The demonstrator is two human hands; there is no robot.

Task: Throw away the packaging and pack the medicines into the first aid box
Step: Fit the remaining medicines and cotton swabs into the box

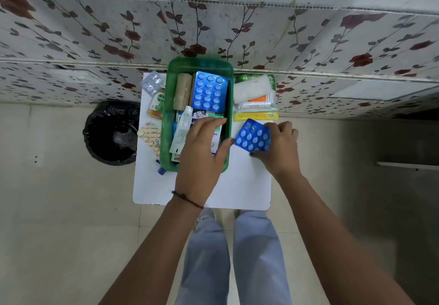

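Note:
A green first aid box stands on a small white table. Inside it lie a large blue blister strip, a beige bandage roll, a white ointment tube and small cartons. My left hand rests flat inside the box on the cartons, fingers spread, holding nothing. My right hand grips a smaller blue blister strip just right of the box, above the table.
A black-lined bin stands on the floor to the table's left. Left of the box lie a silver blister strip, an antiseptic bottle and an orange blister strip. Cotton, cotton swabs and a yellow packet lie to its right.

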